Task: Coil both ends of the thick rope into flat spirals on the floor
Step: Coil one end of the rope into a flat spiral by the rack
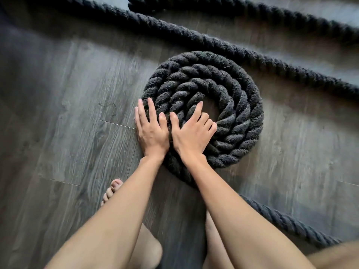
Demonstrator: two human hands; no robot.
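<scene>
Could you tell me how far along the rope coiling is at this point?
One end is largely done: a flat spiral of several turns lies on the floor. In hand: the left hand and right hand press flat on its near edge. Left: long straight rope beyond it, and the free end at the top lies uncoiled.

The rope (239, 105) is charcoal black with a twisted, diagonal strand pattern and pale stray fibres. The floor (64, 98) is grey-brown plank with streaked wood grain and thin dark seams.
</scene>
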